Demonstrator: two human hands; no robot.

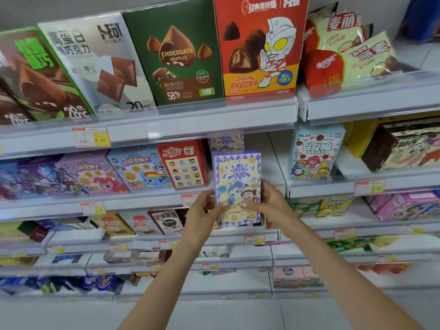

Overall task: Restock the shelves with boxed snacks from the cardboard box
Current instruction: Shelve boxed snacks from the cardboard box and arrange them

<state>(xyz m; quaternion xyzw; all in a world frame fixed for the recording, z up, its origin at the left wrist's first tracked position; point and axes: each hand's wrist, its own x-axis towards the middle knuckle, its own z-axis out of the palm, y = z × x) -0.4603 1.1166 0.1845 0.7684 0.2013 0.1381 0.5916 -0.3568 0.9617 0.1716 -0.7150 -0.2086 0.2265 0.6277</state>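
Note:
I hold a purple and cream snack box (235,177) upright in front of the second shelf (142,201). My left hand (204,210) grips its lower left edge and my right hand (266,203) grips its lower right edge, thumbs on the front face. A matching purple box (226,141) stands further back on the shelf behind it. A red snack box (183,165) stands just to the left. The cardboard box is not in view.
The top shelf carries large chocolate boxes (181,55) and red snack bags (333,58). A blue cartoon box (314,156) stands on the right shelf section. A gap lies to the right of the held box. Lower shelves hold more boxes and packets.

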